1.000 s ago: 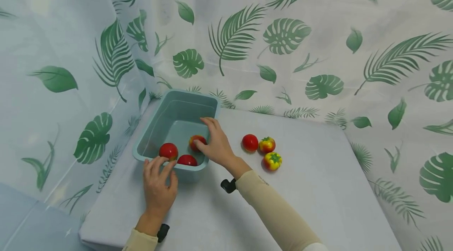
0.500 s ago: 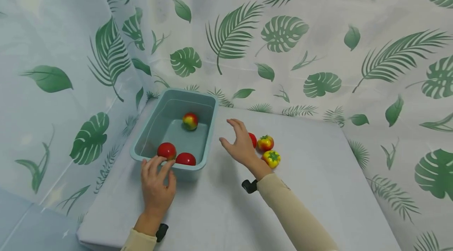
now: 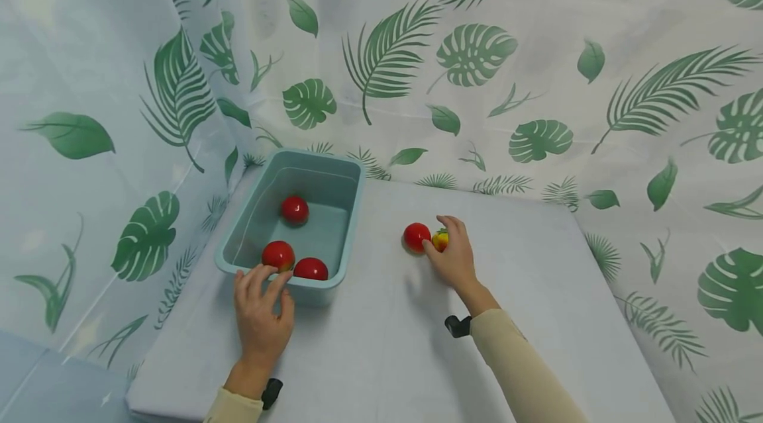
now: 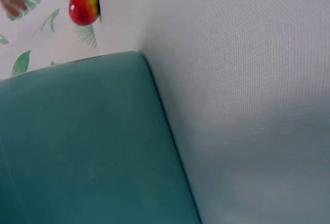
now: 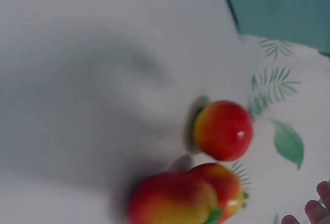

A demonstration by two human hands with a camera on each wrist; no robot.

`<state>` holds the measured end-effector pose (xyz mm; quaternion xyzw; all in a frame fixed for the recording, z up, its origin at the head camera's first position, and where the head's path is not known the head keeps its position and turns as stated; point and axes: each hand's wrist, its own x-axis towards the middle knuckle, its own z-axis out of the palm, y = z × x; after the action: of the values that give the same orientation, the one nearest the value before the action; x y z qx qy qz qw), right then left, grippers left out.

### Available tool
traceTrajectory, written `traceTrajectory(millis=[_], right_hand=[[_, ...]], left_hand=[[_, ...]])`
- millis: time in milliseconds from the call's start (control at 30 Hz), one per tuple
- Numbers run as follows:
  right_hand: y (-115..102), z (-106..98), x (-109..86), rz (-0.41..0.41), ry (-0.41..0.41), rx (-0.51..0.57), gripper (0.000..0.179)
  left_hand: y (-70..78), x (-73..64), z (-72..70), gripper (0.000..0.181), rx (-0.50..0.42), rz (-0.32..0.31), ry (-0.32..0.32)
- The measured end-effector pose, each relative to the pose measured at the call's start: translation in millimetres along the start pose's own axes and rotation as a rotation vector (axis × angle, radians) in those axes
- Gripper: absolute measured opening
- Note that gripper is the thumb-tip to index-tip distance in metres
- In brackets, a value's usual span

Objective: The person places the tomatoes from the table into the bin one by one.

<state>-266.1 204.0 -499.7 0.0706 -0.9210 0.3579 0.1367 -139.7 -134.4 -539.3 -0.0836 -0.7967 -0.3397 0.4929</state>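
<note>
My left hand (image 3: pixel 262 317) rests its fingertips on the front rim of a blue-green plastic bin (image 3: pixel 348 224); its thumb lies outside, apart from the rim. Inside the bin are a red tomato (image 3: pixel 295 210) toward the back and two more near the front wall. My right hand (image 3: pixel 456 257) hovers over the tomatoes on the table, fingers spread and bent, with nothing in its grasp. A red tomato (image 3: pixel 416 237) sits left of its thumb, and a yellow-red tomato (image 3: pixel 440 240) shows between thumb and fingers. In the right wrist view, a third tomato (image 5: pixel 172 198) lies nearest the camera.
The white-covered table (image 3: pixel 369 357) runs beneath everything. A leaf-printed curtain (image 3: pixel 405 105) rises behind the bin and along the left. The bin's outer wall (image 4: pixel 93 141) fills much of the left wrist view.
My right hand let go of a tomato inside the bin and moved right, to above the tomatoes on the table. The released tomato rolled back and left. My left hand stayed at the rim.
</note>
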Motion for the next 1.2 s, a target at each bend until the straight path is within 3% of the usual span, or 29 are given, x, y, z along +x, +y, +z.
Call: traceTrajectory(millis=[400,767,1200], right_hand=[[46.9,-2.3,-27.8,0.187,0.044,-0.096,0.059],[71.0,5.8,-42.9,0.324,-0.051,-0.113,0.068],[77.8,16.6,-45.8,0.36,-0.057,-0.083,0.07]], left_hand=[[-0.6,0.1,1.2,0.029,-0.006,0.01,0.025],[-4.2,-2.2,2.5,0.029,-0.021,0.036,0.037],[-3.8,-1.9,2.9,0.03,-0.03,0.035,0.039]])
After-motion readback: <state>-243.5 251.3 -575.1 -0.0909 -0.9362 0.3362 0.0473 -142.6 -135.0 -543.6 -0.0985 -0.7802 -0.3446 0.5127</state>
